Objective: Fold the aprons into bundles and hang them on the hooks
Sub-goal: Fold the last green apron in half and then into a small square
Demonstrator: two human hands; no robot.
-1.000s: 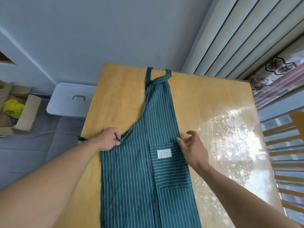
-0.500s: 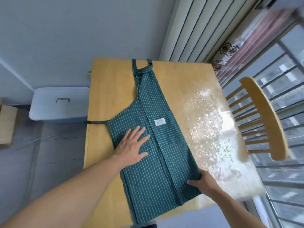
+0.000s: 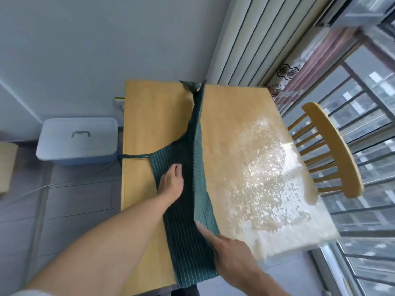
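A dark green apron [image 3: 181, 231] with thin white stripes lies lengthwise on the wooden table [image 3: 149, 124]. Its right long edge stands lifted up in a flap [image 3: 198, 159] over the middle. My left hand [image 3: 172, 182] lies flat on the apron's left half, fingers straight, pressing it to the table. My right hand [image 3: 228, 251] grips the lifted right edge near the apron's lower end. The neck loop [image 3: 190, 84] reaches the table's far edge. A waist tie [image 3: 134, 155] trails off the left edge. No hooks are in view.
A wooden spindle-back chair [image 3: 333, 150] stands at the table's right side by the window railing. On the floor to the left sits a pale blue lidded bin [image 3: 78, 142] and a cardboard box [image 3: 6, 167]. A white wall is behind the table.
My right hand has lifted the apron's right edge up and leftward, raising the right half off the table. My left hand stays flat on the left half. The pocket with its label is now hidden.
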